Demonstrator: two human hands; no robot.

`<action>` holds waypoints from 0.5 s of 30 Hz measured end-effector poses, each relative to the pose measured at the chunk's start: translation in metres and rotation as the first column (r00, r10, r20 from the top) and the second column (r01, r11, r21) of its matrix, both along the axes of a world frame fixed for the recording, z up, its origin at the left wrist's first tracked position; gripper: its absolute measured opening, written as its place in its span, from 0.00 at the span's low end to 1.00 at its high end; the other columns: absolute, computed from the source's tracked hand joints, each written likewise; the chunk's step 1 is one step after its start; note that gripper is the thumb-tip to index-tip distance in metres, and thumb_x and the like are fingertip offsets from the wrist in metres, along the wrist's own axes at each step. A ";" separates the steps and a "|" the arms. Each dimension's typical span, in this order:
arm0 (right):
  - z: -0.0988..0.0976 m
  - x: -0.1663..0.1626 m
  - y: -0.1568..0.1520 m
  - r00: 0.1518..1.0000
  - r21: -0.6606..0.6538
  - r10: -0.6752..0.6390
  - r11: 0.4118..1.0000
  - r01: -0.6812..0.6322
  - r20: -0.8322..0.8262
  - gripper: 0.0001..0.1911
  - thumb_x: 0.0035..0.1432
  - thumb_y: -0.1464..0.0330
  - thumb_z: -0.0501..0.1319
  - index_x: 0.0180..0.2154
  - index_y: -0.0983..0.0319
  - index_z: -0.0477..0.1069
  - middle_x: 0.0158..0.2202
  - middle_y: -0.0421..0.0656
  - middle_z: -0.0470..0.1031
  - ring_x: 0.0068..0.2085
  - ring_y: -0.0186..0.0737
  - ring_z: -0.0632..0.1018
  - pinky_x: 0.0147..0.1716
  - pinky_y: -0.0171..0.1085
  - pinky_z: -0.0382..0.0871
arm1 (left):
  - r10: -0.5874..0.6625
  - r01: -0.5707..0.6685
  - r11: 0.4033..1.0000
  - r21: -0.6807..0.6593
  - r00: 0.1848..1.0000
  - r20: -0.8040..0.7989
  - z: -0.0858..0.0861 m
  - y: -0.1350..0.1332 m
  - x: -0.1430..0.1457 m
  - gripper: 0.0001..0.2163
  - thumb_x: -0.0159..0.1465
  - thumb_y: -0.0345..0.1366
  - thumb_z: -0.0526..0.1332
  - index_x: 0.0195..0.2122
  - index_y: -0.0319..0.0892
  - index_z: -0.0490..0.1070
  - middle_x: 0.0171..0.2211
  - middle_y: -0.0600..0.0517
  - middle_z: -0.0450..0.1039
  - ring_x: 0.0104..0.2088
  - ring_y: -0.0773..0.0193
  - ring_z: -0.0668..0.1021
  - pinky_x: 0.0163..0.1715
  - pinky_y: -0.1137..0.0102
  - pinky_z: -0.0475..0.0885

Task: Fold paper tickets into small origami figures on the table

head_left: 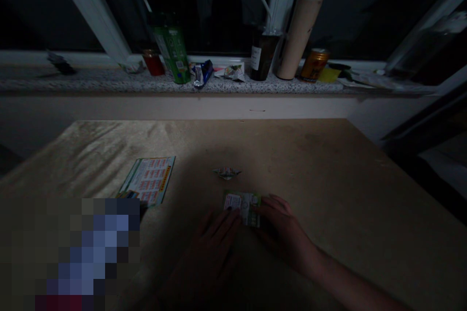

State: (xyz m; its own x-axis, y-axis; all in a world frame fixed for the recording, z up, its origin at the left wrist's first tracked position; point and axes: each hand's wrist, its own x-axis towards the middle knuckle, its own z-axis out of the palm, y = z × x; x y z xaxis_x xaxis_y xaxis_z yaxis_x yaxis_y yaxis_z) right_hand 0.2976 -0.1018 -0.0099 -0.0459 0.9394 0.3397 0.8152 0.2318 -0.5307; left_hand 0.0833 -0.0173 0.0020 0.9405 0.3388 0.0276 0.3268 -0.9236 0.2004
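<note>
A small printed sheet of paper (250, 209), apparently folded, lies on the table in front of me. My left hand (217, 235) rests flat with its fingertips on the paper's lower left part. At the right edge, the fingers of my right hand (282, 226) close on the paper; its thumb is hard to make out in the dim light. Just beyond the sheet sits a small folded paper piece (227, 172), pointed at both sides. Further left is a flat printed leaflet (151, 180) with red and white blocks, its lower corner covered.
Blurred blocks hide the lower left. The brown tabletop (310, 155) meets a wall below a granite sill (219, 85). On the sill stand a green container (173, 53), a dark cup (264, 56), a tall beige bottle (302, 29), an orange can (314, 65) and wrappers (202, 73).
</note>
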 end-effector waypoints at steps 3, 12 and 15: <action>0.000 0.001 0.000 0.999 0.027 -0.008 1.000 0.007 0.044 0.22 0.53 0.74 0.59 0.51 0.57 0.66 0.46 0.46 0.75 0.53 0.47 0.70 0.55 0.55 0.58 | -0.002 0.002 1.000 0.000 0.999 -0.037 0.001 0.000 -0.001 0.25 0.68 0.39 0.50 0.65 0.43 0.46 0.65 0.51 0.50 0.62 0.57 0.56 0.62 0.53 0.46; 0.001 0.005 -0.001 0.985 0.041 -0.036 0.999 0.029 0.166 0.21 0.55 0.75 0.57 0.51 0.56 0.67 0.48 0.44 0.74 0.54 0.48 0.69 0.55 0.58 0.54 | -0.045 0.045 0.999 0.008 0.997 -0.059 0.000 -0.001 -0.005 0.28 0.68 0.45 0.48 0.66 0.42 0.41 0.66 0.48 0.45 0.64 0.57 0.53 0.62 0.54 0.43; 0.003 0.006 -0.003 0.963 0.048 -0.046 0.998 0.034 0.267 0.21 0.55 0.75 0.58 0.51 0.56 0.68 0.46 0.45 0.74 0.51 0.49 0.71 0.54 0.60 0.56 | -0.025 0.026 1.000 0.015 0.998 -0.066 0.000 -0.003 -0.005 0.29 0.67 0.45 0.50 0.66 0.41 0.41 0.66 0.48 0.43 0.64 0.55 0.52 0.61 0.54 0.45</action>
State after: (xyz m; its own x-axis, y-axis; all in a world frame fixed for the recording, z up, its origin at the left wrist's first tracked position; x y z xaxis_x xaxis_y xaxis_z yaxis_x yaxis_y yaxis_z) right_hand 0.3038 -0.1051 -0.0068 -0.1035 0.9274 0.3595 0.9353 0.2137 -0.2820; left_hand 0.0784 -0.0202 0.0016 0.9488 0.3145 -0.0291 0.3148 -0.9347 0.1649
